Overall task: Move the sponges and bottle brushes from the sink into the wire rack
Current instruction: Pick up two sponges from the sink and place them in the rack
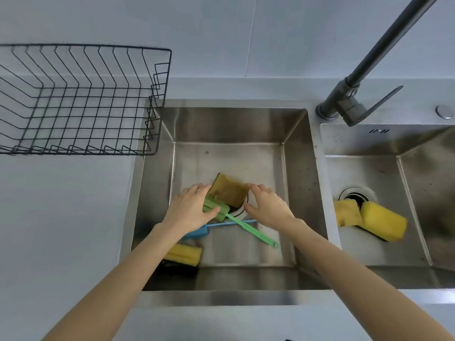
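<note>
Both hands reach into the left sink basin (229, 129). My left hand (190, 209) grips the foam head of a green bottle brush (248, 227) and touches the left edge of a worn yellow-brown sponge (229, 190). My right hand (267, 203) touches that sponge's right edge, fingers curled. A blue bottle brush (216, 226) lies under the green one. A yellow sponge (183, 254) with a dark underside lies at the basin's front left. In the right basin (384, 141) sit a worn yellow sponge (347, 212) and a bright yellow sponge (382, 223). The black wire rack (81, 102) stands on the counter at left, holding nothing.
A dark grey faucet (357, 94) rises between the basins at the back right. A round metal button (444, 111) sits on the counter at far right. The right basin's drain (355, 194) is next to the sponges. Grey counter (61, 217) surrounds the sink.
</note>
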The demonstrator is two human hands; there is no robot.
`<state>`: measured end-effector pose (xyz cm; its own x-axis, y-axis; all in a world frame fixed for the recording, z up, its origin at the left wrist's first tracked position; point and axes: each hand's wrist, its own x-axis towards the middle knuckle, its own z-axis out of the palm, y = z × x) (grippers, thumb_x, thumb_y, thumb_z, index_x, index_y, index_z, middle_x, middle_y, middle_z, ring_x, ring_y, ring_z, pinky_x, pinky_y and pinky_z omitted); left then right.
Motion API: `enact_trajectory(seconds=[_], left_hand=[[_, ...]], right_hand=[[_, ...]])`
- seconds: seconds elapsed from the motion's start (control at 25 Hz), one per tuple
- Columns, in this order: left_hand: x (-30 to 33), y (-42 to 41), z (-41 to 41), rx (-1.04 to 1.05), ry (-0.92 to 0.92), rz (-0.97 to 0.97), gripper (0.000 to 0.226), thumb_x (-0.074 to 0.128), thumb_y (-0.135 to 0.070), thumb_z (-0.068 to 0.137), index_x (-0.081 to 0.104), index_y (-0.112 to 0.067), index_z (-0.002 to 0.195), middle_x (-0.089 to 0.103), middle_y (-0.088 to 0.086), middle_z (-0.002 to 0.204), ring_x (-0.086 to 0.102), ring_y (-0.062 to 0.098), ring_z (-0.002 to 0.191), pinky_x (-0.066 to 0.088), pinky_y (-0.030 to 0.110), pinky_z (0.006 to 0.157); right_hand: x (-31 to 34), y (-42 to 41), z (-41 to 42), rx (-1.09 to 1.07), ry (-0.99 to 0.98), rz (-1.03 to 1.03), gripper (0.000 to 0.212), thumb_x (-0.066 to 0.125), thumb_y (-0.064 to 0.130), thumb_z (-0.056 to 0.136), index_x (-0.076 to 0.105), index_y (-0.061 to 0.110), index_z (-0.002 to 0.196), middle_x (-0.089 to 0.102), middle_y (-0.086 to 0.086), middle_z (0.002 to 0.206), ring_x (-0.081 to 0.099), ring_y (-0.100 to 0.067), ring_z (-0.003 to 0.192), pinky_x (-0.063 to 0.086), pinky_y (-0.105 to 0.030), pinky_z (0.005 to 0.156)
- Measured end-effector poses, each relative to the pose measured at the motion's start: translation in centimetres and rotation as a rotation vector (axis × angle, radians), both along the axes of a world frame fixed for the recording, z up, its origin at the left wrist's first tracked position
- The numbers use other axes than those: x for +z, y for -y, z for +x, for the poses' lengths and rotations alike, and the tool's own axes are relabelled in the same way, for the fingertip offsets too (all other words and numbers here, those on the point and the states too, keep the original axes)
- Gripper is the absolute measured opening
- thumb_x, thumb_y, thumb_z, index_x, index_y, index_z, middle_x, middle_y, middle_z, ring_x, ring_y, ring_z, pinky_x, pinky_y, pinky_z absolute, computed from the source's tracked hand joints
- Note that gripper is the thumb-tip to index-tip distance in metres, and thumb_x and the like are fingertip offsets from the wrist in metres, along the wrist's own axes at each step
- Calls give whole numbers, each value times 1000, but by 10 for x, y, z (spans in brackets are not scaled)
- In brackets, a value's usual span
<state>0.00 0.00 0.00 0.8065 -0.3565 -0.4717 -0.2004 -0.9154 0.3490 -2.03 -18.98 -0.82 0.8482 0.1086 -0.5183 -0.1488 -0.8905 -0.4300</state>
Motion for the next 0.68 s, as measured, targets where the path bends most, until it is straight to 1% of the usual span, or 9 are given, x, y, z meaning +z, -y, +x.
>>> enact_trajectory(seconds=[0.12,0.24,0.36,0.48,0.56,0.68], left_hand=[[-12,-10,-6,25,-61,24,62,47,-46,86,29,-18,138,38,2,144,42,24,126,40,38,97],[-27,-22,-16,16,-134,70,55,48,-44,86,36,-19,133,45,2,137,47,24,119,43,37,91],[-37,-32,-23,48,-214,58,47,50,-40,85,42,-22,128,51,1,129,52,22,112,43,35,87],[-46,-40,-33,22,-301,53,45,52,-38,85,45,-21,127,53,-1,128,51,19,113,42,32,89],[-50,-46,-38,-8,-335,34,44,54,-36,85,47,-21,126,55,-1,126,51,17,113,42,31,92],[-54,-52,-44,-73,-309,33,41,54,-34,84,50,-21,123,57,0,125,53,16,112,43,31,92]], right_hand=[[-14,-5,8,-9,-16,-9,58,48,26,90,27,14,142,44,-14,139,46,-34,121,43,-44,95],[-28,-13,14,6,-43,-10,64,52,26,89,21,14,144,36,-13,145,41,-34,125,40,-45,98],[-41,-21,23,16,-33,-32,72,55,25,88,14,16,146,23,-13,152,33,-35,132,33,-46,105],[-50,-26,33,10,-50,-44,79,56,25,87,5,18,148,12,-12,157,22,-33,140,27,-47,111],[-54,-27,38,18,-60,-47,82,57,24,87,3,18,148,11,-10,158,21,-31,141,27,-46,111],[-59,-30,44,28,-73,-40,83,58,24,86,3,17,148,18,-7,156,24,-30,140,28,-45,111]])
